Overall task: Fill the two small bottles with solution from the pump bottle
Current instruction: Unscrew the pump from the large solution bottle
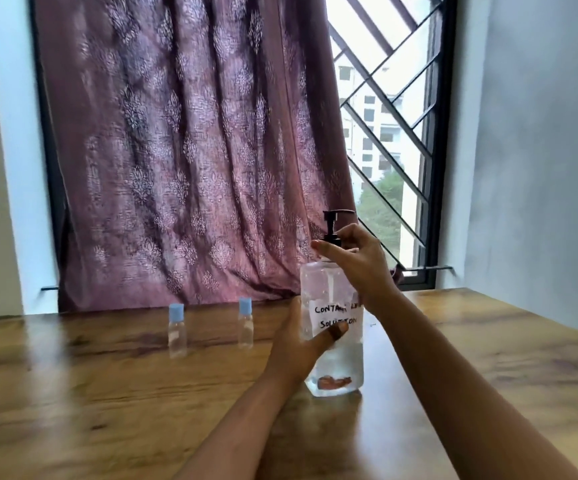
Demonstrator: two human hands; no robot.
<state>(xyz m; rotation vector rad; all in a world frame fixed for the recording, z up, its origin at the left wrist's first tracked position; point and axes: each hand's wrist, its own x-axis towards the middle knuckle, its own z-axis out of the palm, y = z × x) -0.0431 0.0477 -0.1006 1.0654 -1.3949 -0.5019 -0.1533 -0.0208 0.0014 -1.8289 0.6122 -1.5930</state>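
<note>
A tall clear pump bottle point(336, 362) with a black pump head and a handwritten white label stands on the wooden table point(107, 393). My left hand point(298, 348) wraps around its body, thumb across the label. My right hand point(356, 261) grips the neck collar just under the pump head. Two small clear bottles with light blue caps stand upright to the left: one point(177, 332) farther left, the other point(245, 325) closer to the pump bottle. Both caps are on.
A purple patterned curtain point(183, 150) hangs behind the table, covering most of a barred window point(384, 133). A pale wall point(540, 150) stands at the right. The table's far edge runs just behind the small bottles.
</note>
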